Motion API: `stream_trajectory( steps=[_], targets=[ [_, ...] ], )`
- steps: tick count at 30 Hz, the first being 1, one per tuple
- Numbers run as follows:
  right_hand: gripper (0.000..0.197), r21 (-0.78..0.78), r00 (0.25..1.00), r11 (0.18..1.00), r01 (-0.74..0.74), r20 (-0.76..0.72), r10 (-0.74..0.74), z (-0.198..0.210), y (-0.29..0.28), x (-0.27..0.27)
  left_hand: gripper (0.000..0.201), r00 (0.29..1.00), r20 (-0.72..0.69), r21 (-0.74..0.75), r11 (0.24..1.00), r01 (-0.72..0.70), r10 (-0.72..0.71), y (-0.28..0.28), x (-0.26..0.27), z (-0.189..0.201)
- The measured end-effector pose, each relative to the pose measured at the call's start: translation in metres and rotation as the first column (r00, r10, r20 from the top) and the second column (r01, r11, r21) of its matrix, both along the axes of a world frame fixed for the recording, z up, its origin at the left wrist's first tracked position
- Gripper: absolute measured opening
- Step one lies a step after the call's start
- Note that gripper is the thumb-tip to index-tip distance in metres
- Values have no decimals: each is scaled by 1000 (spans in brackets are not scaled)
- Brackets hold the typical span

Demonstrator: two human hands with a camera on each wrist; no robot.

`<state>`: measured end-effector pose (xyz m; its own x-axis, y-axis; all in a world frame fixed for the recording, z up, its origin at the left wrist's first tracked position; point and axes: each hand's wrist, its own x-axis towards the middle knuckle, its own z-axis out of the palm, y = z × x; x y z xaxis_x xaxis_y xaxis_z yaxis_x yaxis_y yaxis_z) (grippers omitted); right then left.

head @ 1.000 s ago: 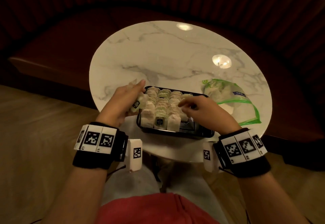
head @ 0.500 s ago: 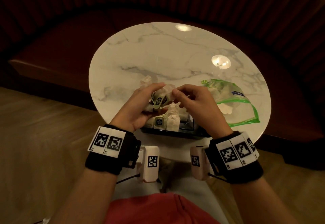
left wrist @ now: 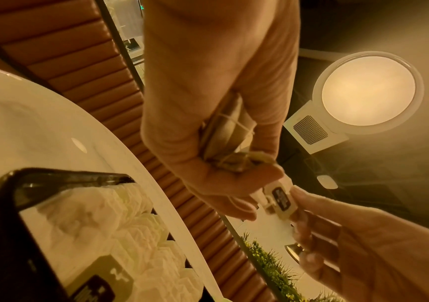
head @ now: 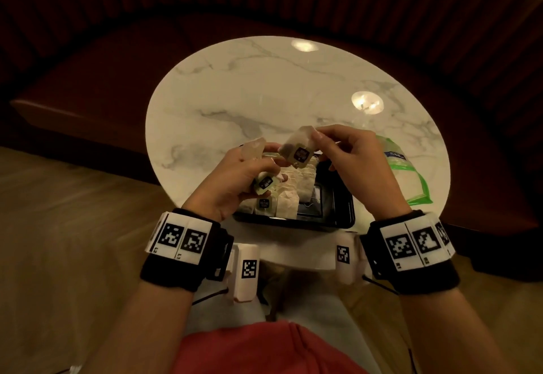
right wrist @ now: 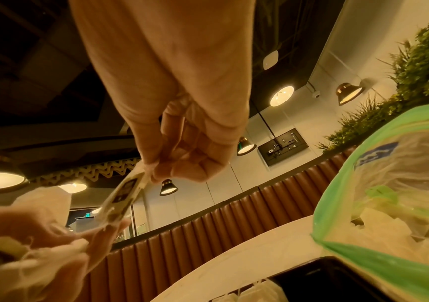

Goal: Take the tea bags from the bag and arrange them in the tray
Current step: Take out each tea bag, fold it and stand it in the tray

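A black tray (head: 338, 197) near the table's front edge holds rows of white tea bags (head: 289, 200), visible too in the left wrist view (left wrist: 120, 228). Both hands hover above it. My left hand (head: 246, 174) grips a small bunch of tea bags (left wrist: 230, 130) in its curled fingers. My right hand (head: 343, 150) pinches one tea bag (head: 298, 149) with a dark label, lifted beside the left hand's fingertips; the same bag (right wrist: 124, 196) shows in the right wrist view. A clear zip bag (head: 408, 174) with green edges lies right of the tray, with tea bags inside (right wrist: 401, 204).
The round white marble table (head: 264, 103) stands before a curved brown padded bench (head: 88, 74). Wooden floor (head: 58, 226) lies on the left. My lap in red and light cloth sits under the table's near edge. Ceiling lamps and a green plant wall show in the wrist views.
Both hands rose from the tray. The right hand drew one labelled tea bag out of the left hand's bunch and lifted it up and to the right.
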<state>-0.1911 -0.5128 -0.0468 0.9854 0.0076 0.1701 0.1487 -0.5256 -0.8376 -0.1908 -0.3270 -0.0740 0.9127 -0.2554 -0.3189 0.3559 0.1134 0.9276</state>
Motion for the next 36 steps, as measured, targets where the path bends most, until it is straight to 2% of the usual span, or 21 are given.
stream_trajectory(
  steps=[4,8,12,14,16,21,30,34,36],
  targets=[
    [19,-202,1000,979,-29,-14,27,-3,-13,1,20,996,-31,23,997,-77,78,4,3,-3],
    [17,-473,970,857,-202,-218,108,-14,-22,3,17,984,-60,49,985,-163,166,7,7,-10],
    [19,-598,925,756,-267,-379,27,-35,-17,7,13,981,-81,53,984,-170,174,7,9,-14],
    [21,-606,897,742,-285,-441,-16,-44,-11,9,10,981,-87,61,983,-171,176,7,10,-16],
    [22,-589,882,765,-260,-467,-59,-52,-7,12,10,979,-88,78,981,-175,182,7,10,-19],
    [19,-495,895,858,-139,-433,-105,-64,-2,19,11,976,-103,87,980,-182,190,7,9,-22],
    [23,-422,898,905,-49,-416,-146,-65,-15,7,11,974,-126,92,979,-179,190,6,9,-23],
    [15,-434,889,896,-90,-441,-124,-66,-16,-3,12,972,-131,99,978,-184,196,7,9,-24],
    [18,-469,875,870,-152,-473,-102,-68,-14,-5,11,971,-135,99,978,-184,196,6,8,-25]
  ],
)
